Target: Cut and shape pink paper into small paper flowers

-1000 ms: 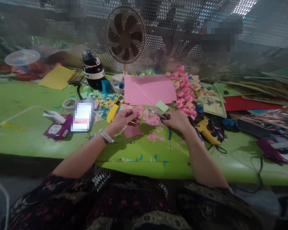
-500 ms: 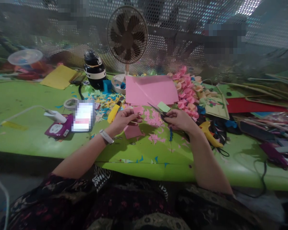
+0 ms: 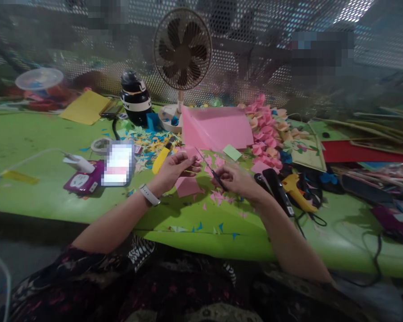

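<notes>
My right hand is closed around the dark handles of a pair of scissors, whose blades point up and left toward my left hand. My left hand, with a white band at the wrist, has thumb and fingers pinched together. A small piece of pink paper shows at its fingertips, partly hidden by them. Under that hand lies a square of pink paper. Pink paper scraps are scattered beneath the scissors. Behind both hands is a large pink sheet, with a pale green paper piece in front of it.
Folded pink paper pieces are heaped at the right, near a yellow glue gun and a black stapler-like tool. Leftward are a yellow cutter, a lit phone and a purple power strip. A fan and black bottle stand behind.
My right hand has moved left and slightly down, bringing the scissors closer to my left hand. The green piece now lies clear of the right hand. My left hand has barely moved.
</notes>
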Action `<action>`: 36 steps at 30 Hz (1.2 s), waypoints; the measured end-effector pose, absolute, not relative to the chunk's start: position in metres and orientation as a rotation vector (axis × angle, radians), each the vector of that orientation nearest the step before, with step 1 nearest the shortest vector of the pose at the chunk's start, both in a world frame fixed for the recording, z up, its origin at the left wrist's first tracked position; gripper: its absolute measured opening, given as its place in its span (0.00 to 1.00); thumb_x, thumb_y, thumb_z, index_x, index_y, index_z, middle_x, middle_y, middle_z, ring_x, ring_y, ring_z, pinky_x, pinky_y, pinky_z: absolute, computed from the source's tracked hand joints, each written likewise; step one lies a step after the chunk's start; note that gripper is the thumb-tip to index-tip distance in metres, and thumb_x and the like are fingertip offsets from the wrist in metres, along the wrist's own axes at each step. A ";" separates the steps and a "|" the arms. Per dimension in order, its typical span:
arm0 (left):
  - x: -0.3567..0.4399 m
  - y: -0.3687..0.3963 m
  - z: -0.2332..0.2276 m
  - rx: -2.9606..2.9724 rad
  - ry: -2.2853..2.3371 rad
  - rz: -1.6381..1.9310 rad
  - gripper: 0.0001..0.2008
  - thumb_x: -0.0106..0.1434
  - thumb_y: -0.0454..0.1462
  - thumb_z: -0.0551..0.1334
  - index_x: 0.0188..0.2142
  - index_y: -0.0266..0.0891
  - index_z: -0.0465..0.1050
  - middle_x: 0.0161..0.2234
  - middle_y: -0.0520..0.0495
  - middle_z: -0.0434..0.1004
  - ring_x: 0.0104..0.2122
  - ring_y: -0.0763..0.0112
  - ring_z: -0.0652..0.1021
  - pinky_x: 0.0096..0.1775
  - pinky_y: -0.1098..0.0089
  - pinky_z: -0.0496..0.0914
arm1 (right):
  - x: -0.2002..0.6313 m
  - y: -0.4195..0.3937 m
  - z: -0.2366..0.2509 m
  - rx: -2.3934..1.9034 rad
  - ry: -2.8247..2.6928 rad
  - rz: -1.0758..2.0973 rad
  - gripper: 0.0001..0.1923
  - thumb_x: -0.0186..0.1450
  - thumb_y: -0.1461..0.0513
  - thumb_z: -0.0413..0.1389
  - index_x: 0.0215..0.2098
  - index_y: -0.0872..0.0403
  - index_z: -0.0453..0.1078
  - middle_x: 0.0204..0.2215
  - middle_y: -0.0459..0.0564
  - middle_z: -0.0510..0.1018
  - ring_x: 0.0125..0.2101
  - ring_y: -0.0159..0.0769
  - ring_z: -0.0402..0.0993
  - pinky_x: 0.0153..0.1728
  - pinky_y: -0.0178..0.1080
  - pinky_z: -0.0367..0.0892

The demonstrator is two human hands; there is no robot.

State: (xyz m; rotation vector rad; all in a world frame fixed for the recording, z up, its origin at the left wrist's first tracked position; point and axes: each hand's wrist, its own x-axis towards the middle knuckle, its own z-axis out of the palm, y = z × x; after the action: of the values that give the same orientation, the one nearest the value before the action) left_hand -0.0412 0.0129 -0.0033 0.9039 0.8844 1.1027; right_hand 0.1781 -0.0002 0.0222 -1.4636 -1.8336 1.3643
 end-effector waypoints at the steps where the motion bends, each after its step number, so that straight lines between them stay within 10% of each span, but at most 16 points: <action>1: -0.041 0.013 -0.003 0.902 0.877 1.103 0.11 0.59 0.39 0.70 0.32 0.35 0.72 0.29 0.46 0.82 0.28 0.73 0.82 0.31 0.75 0.76 | 0.178 0.000 0.021 -1.461 -1.845 1.365 0.21 0.55 0.48 0.65 0.33 0.52 0.66 0.25 0.45 0.73 0.25 0.31 0.68 0.25 0.37 0.63; 36: -0.039 0.008 -0.001 0.884 0.864 1.080 0.11 0.58 0.39 0.71 0.33 0.34 0.74 0.31 0.45 0.84 0.27 0.73 0.82 0.32 0.74 0.76 | 0.173 -0.005 0.030 -1.479 -1.800 1.368 0.21 0.55 0.46 0.65 0.33 0.53 0.67 0.28 0.46 0.74 0.28 0.32 0.70 0.28 0.37 0.64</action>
State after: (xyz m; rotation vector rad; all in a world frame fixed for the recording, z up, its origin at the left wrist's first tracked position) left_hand -0.0391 0.0078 -0.0005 0.8838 0.8640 1.0796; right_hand 0.1728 -0.0054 0.0303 -1.4787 -1.8000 1.3676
